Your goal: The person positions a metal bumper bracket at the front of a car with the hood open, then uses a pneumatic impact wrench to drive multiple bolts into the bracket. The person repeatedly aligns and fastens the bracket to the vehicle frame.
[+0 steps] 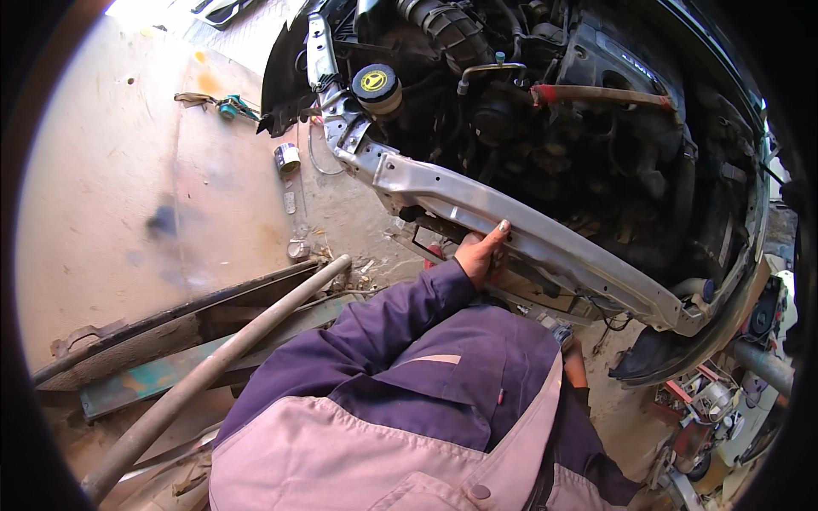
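Note:
My left hand [482, 253] grips the lower edge of a silver front crossmember [545, 243] of a car with its engine bay [554, 128] open. The thumb lies on the face of the beam and the fingers curl under it. A purple sleeve runs back from that hand to my chest. Only a strip of my right forearm [576, 362] shows at the right of my purple and pink coverall, under the beam. The right hand itself is hidden, so what it holds cannot be seen.
A long grey metal pipe [213, 362] lies slanted at my left over rusty metal strips [162, 328]. On the concrete floor stand a small tin can [287, 157] and a teal tool [230, 108]. A yellow-capped reservoir [376, 85] and a reddish hose [601, 95] sit in the bay. Tools and parts [707, 404] crowd the right.

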The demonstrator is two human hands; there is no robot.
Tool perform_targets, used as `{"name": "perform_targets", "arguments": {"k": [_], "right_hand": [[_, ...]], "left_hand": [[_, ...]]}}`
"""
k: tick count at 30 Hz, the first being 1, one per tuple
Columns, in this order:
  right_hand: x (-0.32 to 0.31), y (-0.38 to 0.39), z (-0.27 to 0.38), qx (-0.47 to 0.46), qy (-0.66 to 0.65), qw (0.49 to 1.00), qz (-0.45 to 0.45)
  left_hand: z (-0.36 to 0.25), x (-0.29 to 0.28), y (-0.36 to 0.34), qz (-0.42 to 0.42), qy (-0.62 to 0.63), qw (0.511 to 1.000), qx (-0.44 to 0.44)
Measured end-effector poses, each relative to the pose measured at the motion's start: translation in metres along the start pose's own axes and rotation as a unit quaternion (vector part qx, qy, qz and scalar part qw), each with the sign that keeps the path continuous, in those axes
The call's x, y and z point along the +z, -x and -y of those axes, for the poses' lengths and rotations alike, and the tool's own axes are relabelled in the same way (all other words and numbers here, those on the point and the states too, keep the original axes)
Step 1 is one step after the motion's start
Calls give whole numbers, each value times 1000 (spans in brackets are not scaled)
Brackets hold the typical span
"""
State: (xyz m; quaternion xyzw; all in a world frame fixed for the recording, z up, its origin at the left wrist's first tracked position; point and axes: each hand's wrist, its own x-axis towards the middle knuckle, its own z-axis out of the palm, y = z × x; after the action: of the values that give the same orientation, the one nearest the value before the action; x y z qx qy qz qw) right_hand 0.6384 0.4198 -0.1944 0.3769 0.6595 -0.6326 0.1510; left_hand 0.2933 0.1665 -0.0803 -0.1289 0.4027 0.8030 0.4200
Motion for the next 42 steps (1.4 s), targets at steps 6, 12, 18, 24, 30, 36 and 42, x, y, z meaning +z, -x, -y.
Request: {"name": "perform_targets", "arguments": {"k": [6,12,18,24,30,36,42], "right_hand": [[-10,-23,-136,0,124,992,-7],[-9,-7,-177,42,135,989,-31],[17,19,-146,66,131,988,-44],[31,26,-146,84,136,986,-51],[36,27,-150,96,140,984,-48],[38,27,-147,91,149,984,-46],[46,24,-117,58,157,985,-51]], "left_hand": [[-5,5,-4,-39,-44,997,-40],[-13,7,-2,-29,-42,997,-62],[-19,20,-3,-66,-48,990,-113],[-16,23,1,-51,-52,994,-86],[-12,18,-2,-28,-55,994,-95],[-14,13,-4,4,-57,992,-108],[-19,-14,7,91,-134,979,-121]]}}
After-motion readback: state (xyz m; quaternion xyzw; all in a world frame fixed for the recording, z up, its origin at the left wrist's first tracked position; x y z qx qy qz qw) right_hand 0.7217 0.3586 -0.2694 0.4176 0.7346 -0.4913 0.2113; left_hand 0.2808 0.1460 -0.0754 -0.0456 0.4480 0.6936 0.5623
